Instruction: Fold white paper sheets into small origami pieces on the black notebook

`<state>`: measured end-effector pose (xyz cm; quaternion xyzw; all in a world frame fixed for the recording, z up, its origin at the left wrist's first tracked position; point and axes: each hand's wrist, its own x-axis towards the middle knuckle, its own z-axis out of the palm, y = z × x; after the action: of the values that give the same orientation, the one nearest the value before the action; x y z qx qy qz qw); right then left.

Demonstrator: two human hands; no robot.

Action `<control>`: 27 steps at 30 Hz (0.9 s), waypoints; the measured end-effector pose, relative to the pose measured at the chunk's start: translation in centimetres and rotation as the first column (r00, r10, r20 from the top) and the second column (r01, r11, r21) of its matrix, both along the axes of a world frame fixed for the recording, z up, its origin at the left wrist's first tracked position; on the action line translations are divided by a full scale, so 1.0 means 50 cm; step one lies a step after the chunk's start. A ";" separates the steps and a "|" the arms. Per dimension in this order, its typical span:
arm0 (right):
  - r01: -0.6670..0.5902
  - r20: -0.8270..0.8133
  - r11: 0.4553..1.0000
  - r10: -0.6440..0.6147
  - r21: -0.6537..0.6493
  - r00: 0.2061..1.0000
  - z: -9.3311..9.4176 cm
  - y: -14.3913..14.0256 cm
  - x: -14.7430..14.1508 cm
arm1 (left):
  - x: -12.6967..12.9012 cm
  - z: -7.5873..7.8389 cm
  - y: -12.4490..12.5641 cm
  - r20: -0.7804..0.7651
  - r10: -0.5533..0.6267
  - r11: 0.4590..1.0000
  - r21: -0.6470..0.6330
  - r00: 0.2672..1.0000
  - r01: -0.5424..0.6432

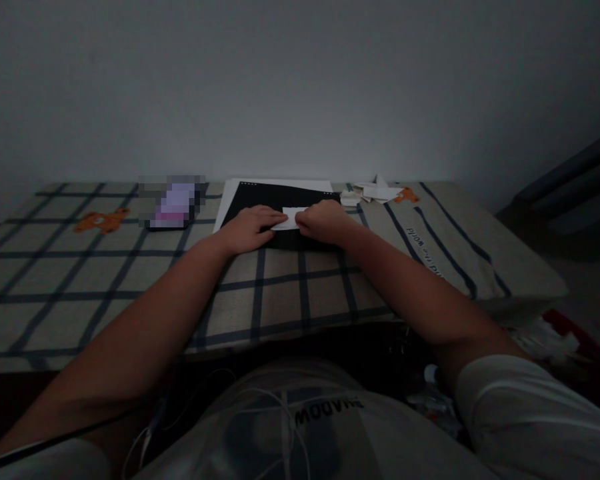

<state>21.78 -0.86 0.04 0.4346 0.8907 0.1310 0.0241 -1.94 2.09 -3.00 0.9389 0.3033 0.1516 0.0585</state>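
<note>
A small piece of folded white paper lies on a black board or folder. My left hand rests flat at the paper's left side, fingers stretched out and fingertips touching it. On the other side, my right hand is closed, its curled fingers pressed onto the paper's right edge. Its fingertips are partly hidden, and the room is dim. White sheets stick out from under the black board at its left and back.
Folded white paper shapes sit behind my right hand. A phone with a lit, blurred screen stands to the left. The checked cloth covers the table, which meets a plain wall at the back.
</note>
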 end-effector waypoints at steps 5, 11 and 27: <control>-0.070 0.015 0.997 0.069 0.037 0.997 -0.007 -0.004 -0.006 | -0.006 -0.011 0.019 0.074 0.004 0.999 -0.054 0.997 0.000; -0.122 0.088 0.992 0.117 0.044 0.989 -0.009 0.001 -0.002 | -0.007 -0.019 0.029 0.078 0.057 0.995 -0.089 0.995 -0.050; -0.091 0.081 0.995 0.088 0.034 0.993 -0.004 -0.003 -0.003 | -0.001 -0.018 0.028 0.037 0.081 0.995 -0.067 0.996 -0.079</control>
<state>21.62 -0.99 -0.14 0.3893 0.9049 0.1659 0.0453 -1.99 3.47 -3.89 0.9204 0.3444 0.1622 0.0892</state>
